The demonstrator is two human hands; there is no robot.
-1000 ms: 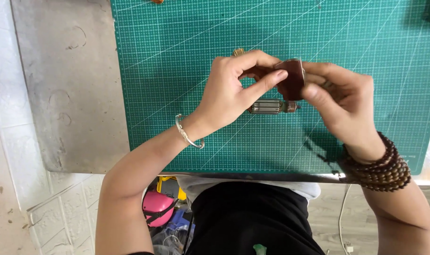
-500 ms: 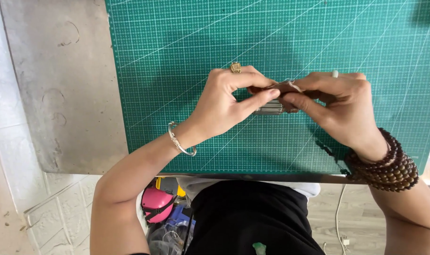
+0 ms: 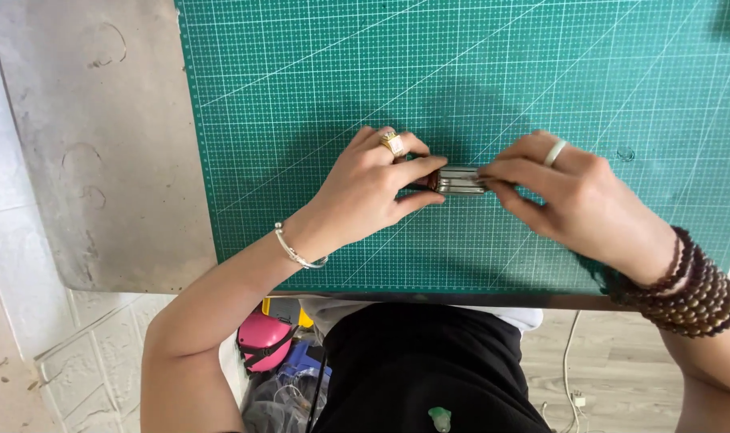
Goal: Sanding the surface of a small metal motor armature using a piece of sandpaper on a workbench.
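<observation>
A small silvery metal piece [image 3: 459, 180], ridged along its length with a dark brown end at its left, lies flat and lengthwise on the green cutting mat [image 3: 493, 72], pinched between fingertips at both ends.

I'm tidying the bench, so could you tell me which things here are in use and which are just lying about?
In use:
- small metal piece, pinched between left hand and right hand
- green cutting mat beneath them

Lying about:
- grey tabletop
- pink object below the table

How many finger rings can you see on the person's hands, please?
2: a gold ring on the left hand, and a pale band on the right hand. Others may be hidden under curled fingers.
</observation>
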